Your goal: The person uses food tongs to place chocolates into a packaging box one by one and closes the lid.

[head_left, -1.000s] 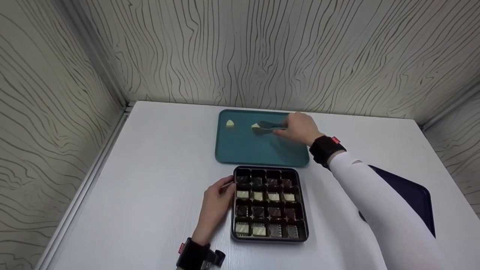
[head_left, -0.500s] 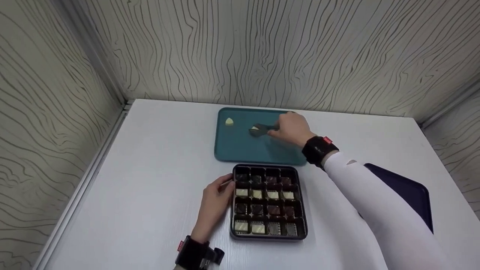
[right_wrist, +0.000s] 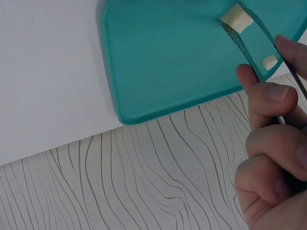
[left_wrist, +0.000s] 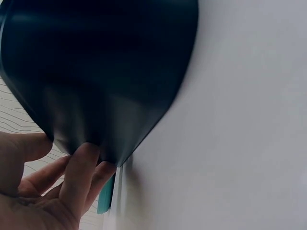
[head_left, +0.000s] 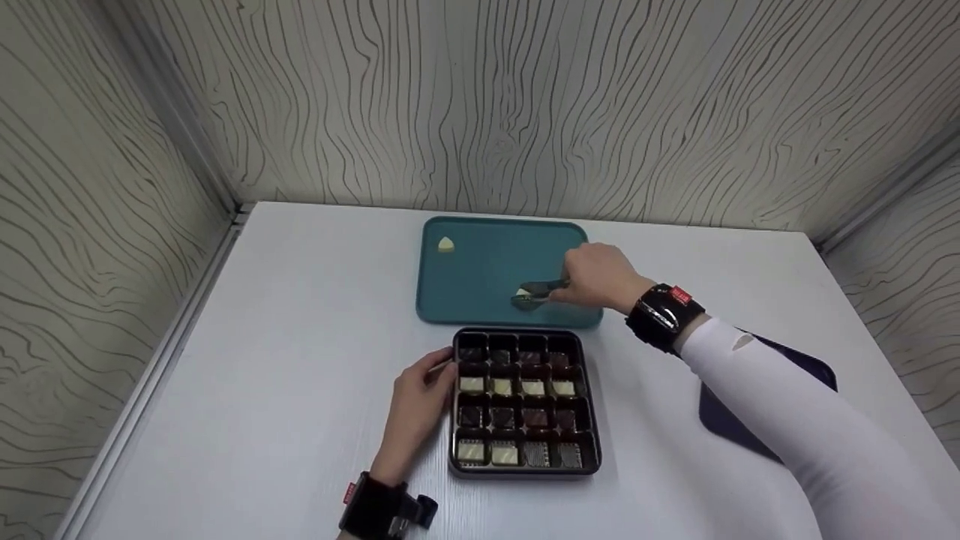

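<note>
My right hand (head_left: 604, 277) grips a pair of dark tongs (head_left: 553, 286), with thumb and fingers on its two arms. Between the tong tips sits a small cream-white chocolate piece (right_wrist: 237, 19), over the near right part of the teal tray (head_left: 480, 270). My left hand (head_left: 420, 401) holds the dark chocolate box (head_left: 592, 405) at its far left corner, fingertips against the outer wall (left_wrist: 96, 96). Inside the box, rows of compartments hold dark, reddish-brown and cream chocolates; some dark ones are hard to make out. Another cream piece (head_left: 446, 245) lies at the tray's far left.
A navy tray (head_left: 724, 420) lies at the right, partly hidden under my right sleeve (head_left: 795, 405). White table (head_left: 300, 337) surrounds the trays and box. A patterned wall (head_left: 480, 112) rises along the back edge, with another wall at each side.
The tongs have closed on the cream piece. My right hand has brought it from the tray's middle toward its near right side. My left hand stays at the box.
</note>
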`<state>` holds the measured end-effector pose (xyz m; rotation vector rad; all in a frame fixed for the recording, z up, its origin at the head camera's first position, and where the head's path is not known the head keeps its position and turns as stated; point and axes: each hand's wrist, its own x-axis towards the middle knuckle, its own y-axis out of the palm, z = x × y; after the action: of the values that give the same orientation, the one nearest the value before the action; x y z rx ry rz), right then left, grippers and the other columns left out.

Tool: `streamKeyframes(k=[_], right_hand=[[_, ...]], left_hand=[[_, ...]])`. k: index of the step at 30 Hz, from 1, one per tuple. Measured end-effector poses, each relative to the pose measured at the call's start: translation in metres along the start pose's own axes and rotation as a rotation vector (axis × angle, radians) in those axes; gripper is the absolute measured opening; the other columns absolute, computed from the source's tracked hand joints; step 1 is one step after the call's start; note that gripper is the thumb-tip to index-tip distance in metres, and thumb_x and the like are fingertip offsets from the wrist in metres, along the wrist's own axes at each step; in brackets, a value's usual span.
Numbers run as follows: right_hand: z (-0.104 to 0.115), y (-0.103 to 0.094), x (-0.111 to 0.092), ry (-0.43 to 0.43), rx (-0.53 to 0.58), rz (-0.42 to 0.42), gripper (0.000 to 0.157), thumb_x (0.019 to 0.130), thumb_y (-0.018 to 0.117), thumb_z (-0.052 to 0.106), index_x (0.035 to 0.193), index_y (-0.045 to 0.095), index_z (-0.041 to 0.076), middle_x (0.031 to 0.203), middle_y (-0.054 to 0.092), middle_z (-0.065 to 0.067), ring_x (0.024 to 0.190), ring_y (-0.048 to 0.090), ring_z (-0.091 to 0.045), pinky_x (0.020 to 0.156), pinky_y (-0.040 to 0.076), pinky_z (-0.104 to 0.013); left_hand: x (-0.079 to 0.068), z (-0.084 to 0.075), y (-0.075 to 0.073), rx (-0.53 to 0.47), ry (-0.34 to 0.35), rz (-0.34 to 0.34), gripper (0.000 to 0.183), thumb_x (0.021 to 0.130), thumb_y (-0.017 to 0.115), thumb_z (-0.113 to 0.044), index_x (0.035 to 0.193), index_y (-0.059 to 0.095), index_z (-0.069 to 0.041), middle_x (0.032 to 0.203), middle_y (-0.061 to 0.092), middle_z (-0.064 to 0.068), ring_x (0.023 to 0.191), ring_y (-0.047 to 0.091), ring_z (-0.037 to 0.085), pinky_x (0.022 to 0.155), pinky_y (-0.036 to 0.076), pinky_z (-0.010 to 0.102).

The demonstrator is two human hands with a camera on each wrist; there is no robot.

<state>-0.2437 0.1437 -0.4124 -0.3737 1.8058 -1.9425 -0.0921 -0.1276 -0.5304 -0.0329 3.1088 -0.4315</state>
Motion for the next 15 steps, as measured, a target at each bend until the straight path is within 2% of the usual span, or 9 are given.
streamKeyframes(k=[6,10,12,15], right_hand=[[-0.002,0.005,-0.004,0.001,0.041,-0.019,0.066,0.09,0.081,0.032,0.054,0.026,0.02,0.057,0.016,0.009,0.054,0.017,-0.008,0.052,0.016,-0.025],[-0.004,0.002,-0.014,0.0,0.066,-0.045,0.065,0.091,0.08,0.031,0.054,0.028,0.02,0.056,0.016,0.009,0.052,0.017,-0.008,0.052,0.015,-0.026],[-0.004,-0.003,-0.023,-0.005,0.054,-0.06,0.063,0.091,0.08,0.031,0.052,0.032,0.019,0.054,0.019,0.009,0.051,0.02,-0.008,0.052,0.016,-0.025],[-0.002,-0.012,-0.04,-0.031,0.038,-0.083,0.056,0.092,0.08,0.033,0.051,0.044,0.018,0.051,0.026,0.009,0.049,0.027,-0.008,0.051,0.018,-0.024]], left_hand=[[-0.001,0.0,0.0,-0.013,-0.014,0.001,0.039,0.105,0.062,-0.016,0.139,0.064,0.004,0.137,0.069,0.028,0.112,0.076,0.033,0.07,0.056,0.02],[0.0,-0.001,0.001,0.01,-0.002,0.0,0.04,0.106,0.063,-0.018,0.139,0.065,0.004,0.137,0.069,0.027,0.12,0.074,0.036,0.082,0.061,0.026],[0.0,0.0,0.001,0.015,0.0,0.0,0.04,0.106,0.063,-0.019,0.139,0.065,0.003,0.137,0.07,0.026,0.121,0.073,0.037,0.084,0.061,0.027],[0.0,0.001,0.0,0.031,0.002,0.0,0.04,0.106,0.062,-0.019,0.139,0.064,0.004,0.137,0.069,0.026,0.123,0.072,0.039,0.094,0.062,0.037]])
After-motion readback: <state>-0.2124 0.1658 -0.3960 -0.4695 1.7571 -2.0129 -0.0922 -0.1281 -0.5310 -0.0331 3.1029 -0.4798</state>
